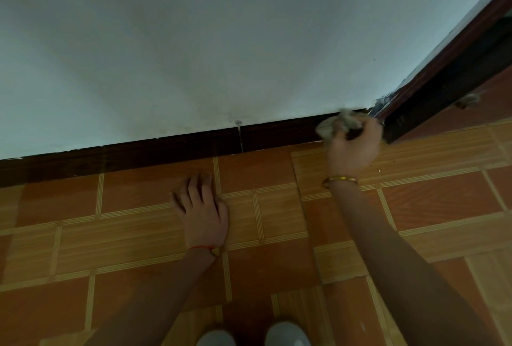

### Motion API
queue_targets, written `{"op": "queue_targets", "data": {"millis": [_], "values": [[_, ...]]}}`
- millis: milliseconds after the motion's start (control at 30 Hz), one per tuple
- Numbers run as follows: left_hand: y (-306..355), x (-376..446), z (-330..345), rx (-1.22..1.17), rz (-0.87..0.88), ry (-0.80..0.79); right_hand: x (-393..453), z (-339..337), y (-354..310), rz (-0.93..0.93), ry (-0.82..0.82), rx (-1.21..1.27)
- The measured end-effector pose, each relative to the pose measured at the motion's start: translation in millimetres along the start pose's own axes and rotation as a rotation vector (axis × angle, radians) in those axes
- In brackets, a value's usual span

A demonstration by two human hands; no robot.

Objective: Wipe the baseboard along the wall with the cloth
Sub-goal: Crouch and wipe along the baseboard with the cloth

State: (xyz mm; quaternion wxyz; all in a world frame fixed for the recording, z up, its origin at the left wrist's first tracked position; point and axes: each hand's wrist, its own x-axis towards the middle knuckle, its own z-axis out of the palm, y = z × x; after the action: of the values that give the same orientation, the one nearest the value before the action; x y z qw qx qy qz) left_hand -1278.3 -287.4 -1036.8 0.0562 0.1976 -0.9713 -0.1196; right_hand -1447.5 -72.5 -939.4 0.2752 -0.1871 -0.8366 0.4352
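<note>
From my feed I see the right hand (pixel 354 143) reaching forward to the far right end of the dark brown wooden baseboard (pixel 166 151), just where it meets the dark brown door frame (pixel 443 68). Its fingers are curled round a crumpled grey-white cloth (pixel 336 124), bunching it up and pressing it against the top edge of the baseboard. The cloth is blurred, so I cannot tell how much of it touches the white painted wall (pixel 221 41) above. A gold bangle (pixel 339 180) sits on that wrist.

The left hand (pixel 203 210) lies flat on the orange and tan wood-pattern tiled floor (pixel 277 235), palm down, fingers straight and slightly spread, pointing toward the baseboard but well short of it. It holds nothing. A thin red string bracelet with a small gold bead (pixel 209 250) circles that wrist.

The baseboard runs along the foot of the wall from the left edge of the view up to the door frame, with 1 pale vertical joint (pixel 240 138) visible near its middle. At the bottom edge of the view I make out the toes of 2 pale grey shoes (pixel 285 333), side by side on the floor between the forearms.
</note>
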Motion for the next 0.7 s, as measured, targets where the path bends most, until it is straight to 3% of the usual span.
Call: {"op": "queue_targets", "data": {"millis": [67, 167, 367, 433, 633, 700], "values": [[-0.1, -0.2, -0.4, 0.004, -0.004, -0.001, 17.8, -4.7, 7.2, 0.066, 0.062, -0.011], [0.6, 0.6, -1.1, 0.004, -0.007, -0.006, 11.7, -1.6, 1.0, 0.010, 0.050, 0.031], [2.2, 0.6, -0.3, 0.004, -0.012, 0.005, -49.8, 16.4, -18.8, -0.243, -0.299, 0.043], [1.4, 0.9, -0.1, -0.004, -0.012, 0.009, -51.0, 18.0, -19.1, -0.268, -0.338, 0.057], [0.5, 0.7, -1.5, -0.006, -0.009, -0.004, -6.0, 2.9, 9.0, -0.070, -0.141, -0.053], [1.2, 0.8, -1.7, -0.005, -0.012, -0.008, 1.6, 0.1, 17.5, -0.075, -0.152, -0.085]]}}
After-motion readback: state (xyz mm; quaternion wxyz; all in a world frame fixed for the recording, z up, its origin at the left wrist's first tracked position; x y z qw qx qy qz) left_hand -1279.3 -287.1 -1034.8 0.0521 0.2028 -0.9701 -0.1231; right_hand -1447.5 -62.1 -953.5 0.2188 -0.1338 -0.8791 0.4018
